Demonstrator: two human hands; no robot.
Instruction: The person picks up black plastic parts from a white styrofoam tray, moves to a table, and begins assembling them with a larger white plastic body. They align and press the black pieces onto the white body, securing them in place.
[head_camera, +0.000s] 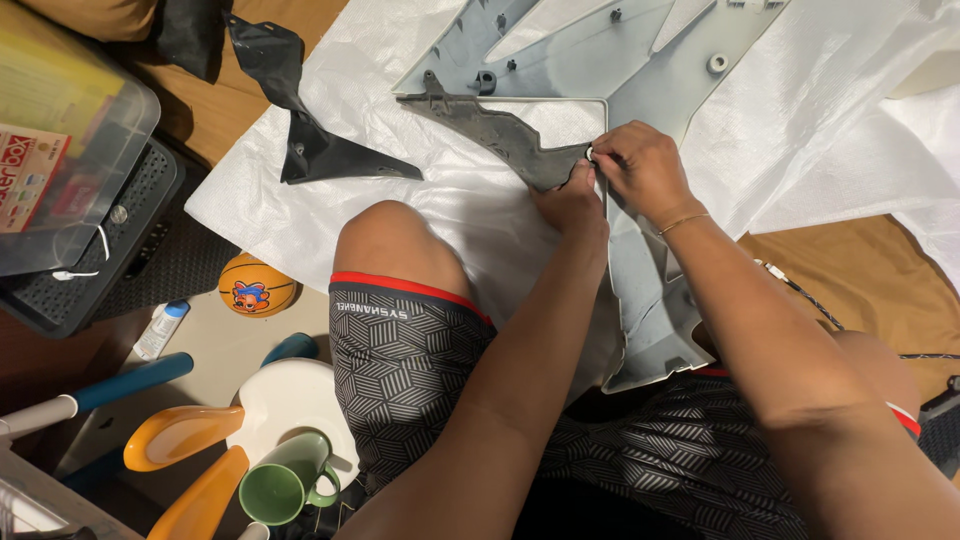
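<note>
A large light grey plastic panel (650, 60) lies on a white sheet (440, 200), its inner side up, with one arm running down toward my lap. A dark grey, pointed plastic trim piece (490, 130) rests against the panel's inner edge. My left hand (572, 205) presses on the lower end of this dark piece. My right hand (640, 165) pinches a small fastener where the dark piece meets the panel's edge. The fastener itself is too small to make out.
A separate black plastic part (315, 150) lies on the sheet at the left. Further left stand a clear storage bin (70, 130), a small orange ball (256, 285), a green mug (285, 485) and orange and white items. A cable (810, 300) crosses the brown surface at the right.
</note>
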